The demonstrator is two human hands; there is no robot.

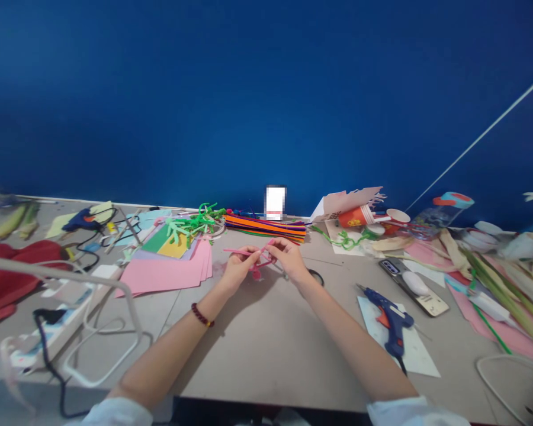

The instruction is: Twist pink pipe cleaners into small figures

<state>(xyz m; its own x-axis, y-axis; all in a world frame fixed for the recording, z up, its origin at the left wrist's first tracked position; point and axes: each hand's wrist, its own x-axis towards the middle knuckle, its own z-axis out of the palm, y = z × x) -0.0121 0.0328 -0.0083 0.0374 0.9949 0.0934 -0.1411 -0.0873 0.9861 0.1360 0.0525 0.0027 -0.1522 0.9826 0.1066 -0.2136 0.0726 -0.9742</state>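
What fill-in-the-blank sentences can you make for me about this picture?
1. The thin strip being held is coloured ____.
2. The arm wearing the beaded bracelet is the person's ____ one.
3. The big wall behind the table is coloured ____.

Missing words: pink; left; blue.

A blue glue gun [395,324] is laid on a pale sheet [420,355]. A smartphone [433,304] is topped by a white oval object [416,283]. Red cloth [26,251] is bunched at left.

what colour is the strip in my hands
The strip is pink, seen in the head view.
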